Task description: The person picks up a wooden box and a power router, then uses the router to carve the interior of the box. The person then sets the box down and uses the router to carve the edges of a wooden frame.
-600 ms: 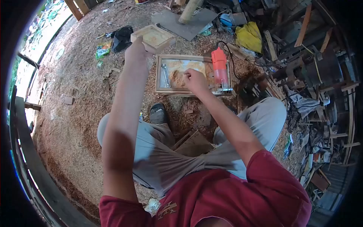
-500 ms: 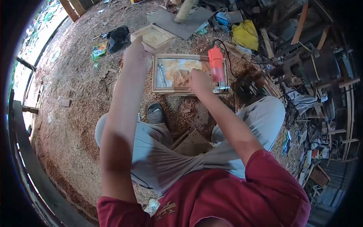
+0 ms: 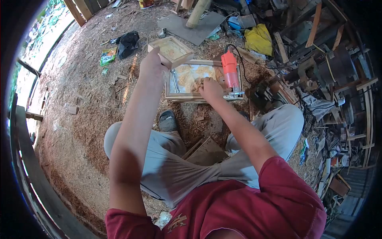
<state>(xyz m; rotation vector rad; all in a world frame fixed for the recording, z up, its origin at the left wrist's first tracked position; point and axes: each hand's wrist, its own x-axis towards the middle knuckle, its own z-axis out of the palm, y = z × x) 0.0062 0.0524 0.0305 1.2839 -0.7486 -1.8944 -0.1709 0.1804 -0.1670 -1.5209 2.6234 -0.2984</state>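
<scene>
- Where my right hand comes down, the wooden frame tray lies flat on the littered ground just ahead of me, with a heap of sawdust inside it.
- My right fingers curl into that heap. I cannot tell whether they pinch anything.
- A wrench lies along the tray's left inner side. An orange router stands at its right edge, just beside my right hand.
- My left hand is against the near corner of a small wooden box by the tray's far-left corner — its fingers are hidden, so I cannot tell its grip.
- Farther out are a black bag and a yellow cloth.
</scene>
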